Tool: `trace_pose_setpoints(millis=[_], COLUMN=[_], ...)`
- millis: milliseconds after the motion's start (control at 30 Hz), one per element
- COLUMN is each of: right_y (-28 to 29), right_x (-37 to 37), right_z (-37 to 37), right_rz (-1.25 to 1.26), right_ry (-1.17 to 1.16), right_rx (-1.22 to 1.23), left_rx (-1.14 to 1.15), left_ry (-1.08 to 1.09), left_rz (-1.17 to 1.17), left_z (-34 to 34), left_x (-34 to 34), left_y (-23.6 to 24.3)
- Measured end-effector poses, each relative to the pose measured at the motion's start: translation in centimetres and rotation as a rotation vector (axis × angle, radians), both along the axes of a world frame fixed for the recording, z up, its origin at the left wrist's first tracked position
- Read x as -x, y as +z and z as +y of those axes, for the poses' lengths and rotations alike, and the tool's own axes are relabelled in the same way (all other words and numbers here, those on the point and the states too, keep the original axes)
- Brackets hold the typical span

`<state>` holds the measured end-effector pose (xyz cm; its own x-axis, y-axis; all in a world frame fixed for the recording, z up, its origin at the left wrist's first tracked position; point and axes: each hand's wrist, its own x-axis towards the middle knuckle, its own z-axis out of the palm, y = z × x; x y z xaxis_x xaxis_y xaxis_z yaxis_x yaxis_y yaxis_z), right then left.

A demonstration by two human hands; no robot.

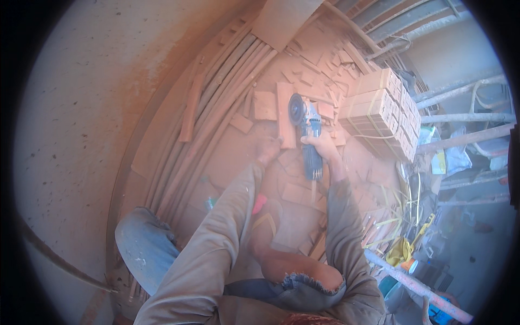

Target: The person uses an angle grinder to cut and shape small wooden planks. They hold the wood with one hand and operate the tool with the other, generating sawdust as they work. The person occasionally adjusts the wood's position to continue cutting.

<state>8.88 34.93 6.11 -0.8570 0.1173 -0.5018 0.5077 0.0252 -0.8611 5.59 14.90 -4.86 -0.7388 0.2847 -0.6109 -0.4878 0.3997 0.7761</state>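
Down on the dusty floor (238,154), my R hand (324,145) is wrapped round the body of the angle grinder (312,142); its disc (296,109) sits at the R edge of a long tile strip (285,115), contact can't tell. L hand (267,148) is at the strip's near end; pinching or just pressing, can't tell, too blurry. Progress, my guess: partway. Loose pcs (265,105) lie round abt., prob. already cut; no finished cut visible on this strip, so that's prob. left, plus the strapped stack (374,111) to the R, which looks mostly unused. Count: 1 grinder w/ 1 disc, 1 strip by L hand, 1 stack (blocks in it too many to count), loose pcs dozens approx., too dusty for an exact no. Long poles (229,108) on the L: several, exact no. unclear.
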Motion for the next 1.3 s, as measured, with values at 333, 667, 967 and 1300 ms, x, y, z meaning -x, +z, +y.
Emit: trace_pose_setpoints(millis=[333,667,967,1300], right_y=[0.9,1.8,0.8,1.9], right_x=[4.6,7.9,9.7,10.8], right_z=[-0.3,-0.1,0.4,0.2], right_rz=[-0.013,-0.020,-0.059,-0.096], right_ry=[-0.040,0.029,0.022,-0.015], right_rx=[-0.117,-0.154,-0.151,-0.173], left_rx=[-0.017,0.006,-0.023,-0.026], left_ry=[0.031,0.001,0.038,0.007], left_rz=[-0.025,-0.005,-0.008,-0.058], left_z=[-0.1,-0.1,0.1,0.0], left_x=[-0.2,-0.2,-0.5,-0.3], left_y=[0.6,0.3,0.2,2.6])
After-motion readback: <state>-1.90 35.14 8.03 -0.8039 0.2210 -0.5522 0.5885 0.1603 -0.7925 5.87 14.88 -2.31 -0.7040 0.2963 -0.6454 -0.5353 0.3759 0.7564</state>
